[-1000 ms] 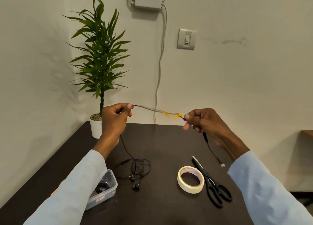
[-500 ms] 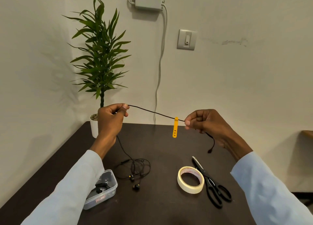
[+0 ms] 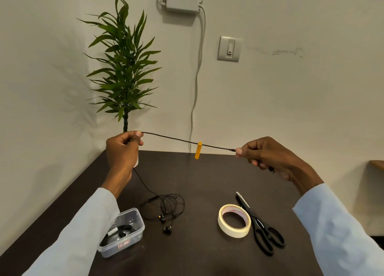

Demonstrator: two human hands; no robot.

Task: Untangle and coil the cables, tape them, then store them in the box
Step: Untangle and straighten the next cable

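Black earphone cable (image 3: 178, 139) stretched taut above the table (image 3: 207, 178), long axis running 10 to 4 o'clock; left hand (image 3: 122, 151) pinches one end, right hand (image 3: 268, 157) the plug end; slack tangle (image 3: 166, 209) lies at 6 o'clock, nearer the left hand.

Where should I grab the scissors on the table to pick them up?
Grab the scissors by the black handle loops, coming from the near side. They lie flat beside the tape roll, loops toward you and the closed blades pointing away, so the sharp tip stays clear of your fingers.
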